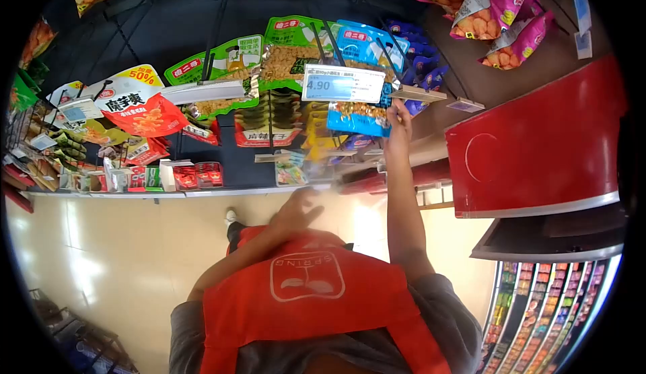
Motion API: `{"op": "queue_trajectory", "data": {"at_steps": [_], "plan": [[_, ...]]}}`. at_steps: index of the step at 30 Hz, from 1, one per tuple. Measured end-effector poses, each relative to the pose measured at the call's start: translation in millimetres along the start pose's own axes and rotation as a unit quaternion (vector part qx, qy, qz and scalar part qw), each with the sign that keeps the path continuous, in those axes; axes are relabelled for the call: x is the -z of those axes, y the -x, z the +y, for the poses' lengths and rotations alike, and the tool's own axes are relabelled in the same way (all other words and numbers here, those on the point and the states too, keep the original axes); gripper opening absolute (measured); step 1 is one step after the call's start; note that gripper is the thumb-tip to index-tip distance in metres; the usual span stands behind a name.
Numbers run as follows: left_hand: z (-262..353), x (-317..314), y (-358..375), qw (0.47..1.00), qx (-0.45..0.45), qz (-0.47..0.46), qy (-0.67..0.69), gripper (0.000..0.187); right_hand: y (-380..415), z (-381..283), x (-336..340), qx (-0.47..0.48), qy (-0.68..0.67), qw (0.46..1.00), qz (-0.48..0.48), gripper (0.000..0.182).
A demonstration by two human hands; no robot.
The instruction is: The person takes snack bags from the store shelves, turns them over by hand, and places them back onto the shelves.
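My right hand (398, 123) is raised to the hanging display, its fingers closed at the right edge of a blue snack bag (358, 119), just below a peg's tag holder (418, 93). What it pinches, if anything, is too small to tell. A white price tag reading 4.90 (344, 84) covers the middle of the blue bags. Lower down, in front of the red apron (303, 293), my left hand (301, 210) has its fingers apart and holds nothing. Green snack bags (288, 64) hang to the left of the blue ones.
Red and white bags (140, 101) hang on the left, above small red packs (196, 175) on a low shelf. Pink bags (486, 10) hang at the upper right. A red panel (531, 148) juts out on the right, over stocked shelves (545, 307). Pegs stick out toward me.
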State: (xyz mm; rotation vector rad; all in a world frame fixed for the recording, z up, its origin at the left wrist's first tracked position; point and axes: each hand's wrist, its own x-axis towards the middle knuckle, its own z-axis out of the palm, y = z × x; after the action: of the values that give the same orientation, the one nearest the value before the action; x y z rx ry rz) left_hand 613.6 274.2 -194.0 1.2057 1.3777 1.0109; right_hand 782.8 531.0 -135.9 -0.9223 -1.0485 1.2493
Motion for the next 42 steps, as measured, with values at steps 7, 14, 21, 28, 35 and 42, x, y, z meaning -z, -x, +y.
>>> {"op": "queue_trajectory", "data": {"at_steps": [7,14,21,28,35,42], "plan": [[17.6,6.3,7.5,0.997,0.065,-0.043,-0.012,0.042,-38.1,41.6,-8.6,0.040,0.023,0.999,0.026,0.026],[22.6,10.3,12.2,0.997,0.069,-0.034,-0.024,0.041,-24.1,16.7,-12.4,-0.092,0.041,0.995,0.001,0.049],[6.0,26.0,0.3,0.997,0.073,0.035,0.013,0.042,7.5,27.3,8.3,-0.118,0.120,0.986,0.001,0.061],[-28.7,160.1,-45.5,0.857,-0.071,0.498,0.109,0.064,74.2,40.6,45.6,-0.221,0.045,0.974,0.002,0.051],[27.4,219.5,-62.3,0.881,-0.139,0.438,0.110,0.050,99.3,35.1,53.9,-0.264,-0.002,0.964,0.002,0.036],[15.0,209.2,-50.5,0.914,-0.029,0.332,0.233,0.026,103.0,31.4,48.3,-0.271,-0.015,0.962,-0.024,0.030]]}}
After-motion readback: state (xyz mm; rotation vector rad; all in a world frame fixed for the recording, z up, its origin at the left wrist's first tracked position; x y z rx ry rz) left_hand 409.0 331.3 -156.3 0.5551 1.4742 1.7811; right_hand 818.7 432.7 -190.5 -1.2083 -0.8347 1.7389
